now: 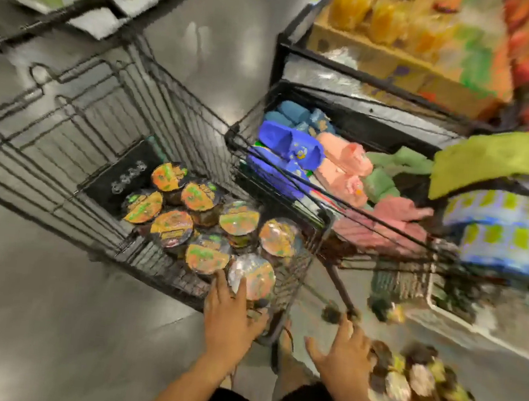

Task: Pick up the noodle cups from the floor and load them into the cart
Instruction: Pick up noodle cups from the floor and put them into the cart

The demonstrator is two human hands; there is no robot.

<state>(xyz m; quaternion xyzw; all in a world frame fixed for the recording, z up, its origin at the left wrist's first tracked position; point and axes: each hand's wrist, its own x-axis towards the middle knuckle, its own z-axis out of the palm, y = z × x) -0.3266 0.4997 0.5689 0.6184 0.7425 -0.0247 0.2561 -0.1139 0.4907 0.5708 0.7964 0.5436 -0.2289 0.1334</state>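
Grey floor (49,308): straight left fingers (242,291) touch a noodle cup (254,272); right fingers (347,326) spread, labels blurred.

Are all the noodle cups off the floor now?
No, a pile of noodle cups lies on the floor beside the right hand.

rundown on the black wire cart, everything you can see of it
The cart is black metal wire, seen from above, with tall grid walls and a mesh bottom. It stands on the grey floor beside a slipper bin. Its near end holds about eight noodle cups, lids up, and a flat black box. The left hand reaches over the near wall, fingers on the nearest cup. The frame is blurred and no wheels show.
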